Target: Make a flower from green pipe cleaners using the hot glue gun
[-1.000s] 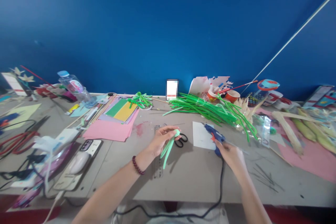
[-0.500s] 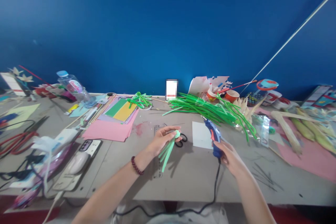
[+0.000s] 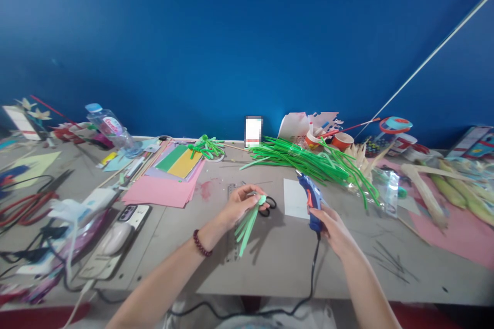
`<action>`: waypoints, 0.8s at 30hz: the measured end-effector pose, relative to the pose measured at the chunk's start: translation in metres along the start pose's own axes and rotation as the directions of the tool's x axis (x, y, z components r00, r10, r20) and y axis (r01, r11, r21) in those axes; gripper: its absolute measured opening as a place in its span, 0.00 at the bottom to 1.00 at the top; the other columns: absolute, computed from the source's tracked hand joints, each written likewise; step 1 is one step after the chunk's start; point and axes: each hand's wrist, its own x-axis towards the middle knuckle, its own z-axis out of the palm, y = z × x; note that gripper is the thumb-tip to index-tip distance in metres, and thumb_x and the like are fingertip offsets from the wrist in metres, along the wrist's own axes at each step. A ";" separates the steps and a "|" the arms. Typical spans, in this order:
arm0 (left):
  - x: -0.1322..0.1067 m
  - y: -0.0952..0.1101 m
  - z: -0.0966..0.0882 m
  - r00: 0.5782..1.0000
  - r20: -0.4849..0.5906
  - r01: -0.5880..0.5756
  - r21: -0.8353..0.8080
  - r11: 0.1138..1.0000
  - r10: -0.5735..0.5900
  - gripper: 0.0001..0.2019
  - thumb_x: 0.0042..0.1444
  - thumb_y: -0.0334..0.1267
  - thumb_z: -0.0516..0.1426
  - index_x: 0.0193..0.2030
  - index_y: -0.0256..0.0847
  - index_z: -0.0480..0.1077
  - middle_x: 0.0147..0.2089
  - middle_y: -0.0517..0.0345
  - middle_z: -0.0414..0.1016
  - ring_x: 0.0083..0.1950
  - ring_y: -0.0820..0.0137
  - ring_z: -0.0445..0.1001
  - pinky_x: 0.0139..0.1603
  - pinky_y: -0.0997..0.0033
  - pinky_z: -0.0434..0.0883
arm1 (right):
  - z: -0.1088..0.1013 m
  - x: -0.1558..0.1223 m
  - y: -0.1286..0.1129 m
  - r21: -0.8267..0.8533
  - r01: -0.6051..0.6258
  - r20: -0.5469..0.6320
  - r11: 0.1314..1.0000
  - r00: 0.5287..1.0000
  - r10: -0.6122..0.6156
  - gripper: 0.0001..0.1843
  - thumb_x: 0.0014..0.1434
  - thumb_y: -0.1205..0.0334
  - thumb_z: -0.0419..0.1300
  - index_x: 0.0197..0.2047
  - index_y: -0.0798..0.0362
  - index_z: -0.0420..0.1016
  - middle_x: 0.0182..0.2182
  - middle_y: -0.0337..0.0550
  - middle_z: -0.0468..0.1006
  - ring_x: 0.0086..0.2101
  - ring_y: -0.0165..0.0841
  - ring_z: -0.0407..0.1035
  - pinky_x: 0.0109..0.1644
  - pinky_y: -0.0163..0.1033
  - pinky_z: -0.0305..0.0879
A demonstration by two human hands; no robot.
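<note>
My left hand (image 3: 244,202) pinches a bundle of pale green strips (image 3: 248,230) at its bunched upper end, the loose ends hanging down toward me. Under that hand lie black-handled scissors (image 3: 271,203), their blades mostly hidden, and a clear ruler (image 3: 232,247). My right hand (image 3: 331,223) is wrapped round a blue hot glue gun (image 3: 314,198) with an orange trigger. Its nozzle points up and away from me, over the edge of a white sheet (image 3: 292,200). A dark cord (image 3: 314,267) runs from the gun's handle down over the table's front edge.
Bright green pipe cleaners (image 3: 301,157) are heaped at the back. On the left lie pink paper (image 3: 162,190), a phone (image 3: 135,218) and a leaning plastic bottle (image 3: 111,126). Corn husks (image 3: 447,187) and thin dark sticks (image 3: 391,262) are on the right. A blue wall (image 3: 231,46) stands behind.
The glue gun has shifted slightly left and toward me in my right hand. My left hand keeps hold of the green strips, nearly unmoved.
</note>
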 end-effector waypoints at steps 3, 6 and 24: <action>0.000 -0.001 0.000 1.000 0.009 -0.004 0.001 1.000 0.004 0.15 0.38 0.40 0.69 0.29 0.34 0.71 0.34 0.54 0.74 0.31 0.67 0.78 0.37 0.69 0.75 | 0.000 -0.003 0.000 -0.041 0.032 0.037 0.999 0.999 -0.030 0.19 0.45 0.48 0.64 0.33 0.55 0.71 0.17 0.33 0.60 0.17 0.22 0.52 0.17 0.28 0.44; 0.001 -0.002 0.000 0.999 0.034 -0.023 -0.011 1.000 0.023 0.16 0.38 0.40 0.69 0.29 0.34 0.70 0.34 0.54 0.74 0.31 0.68 0.77 0.36 0.69 0.74 | 0.004 -0.009 -0.004 -0.106 0.088 0.086 0.991 0.993 -0.079 0.20 0.45 0.48 0.63 0.34 0.56 0.73 0.17 0.32 0.59 0.17 0.23 0.51 0.17 0.29 0.45; 0.000 -0.005 0.002 0.993 0.097 -0.062 -0.017 0.998 0.063 0.16 0.41 0.41 0.68 0.32 0.37 0.69 0.28 0.57 0.73 0.29 0.70 0.75 0.35 0.70 0.71 | 0.019 -0.025 -0.006 -0.434 0.353 0.218 0.829 0.934 -0.284 0.11 0.53 0.57 0.57 0.35 0.56 0.73 0.21 0.38 0.71 0.20 0.28 0.60 0.24 0.32 0.57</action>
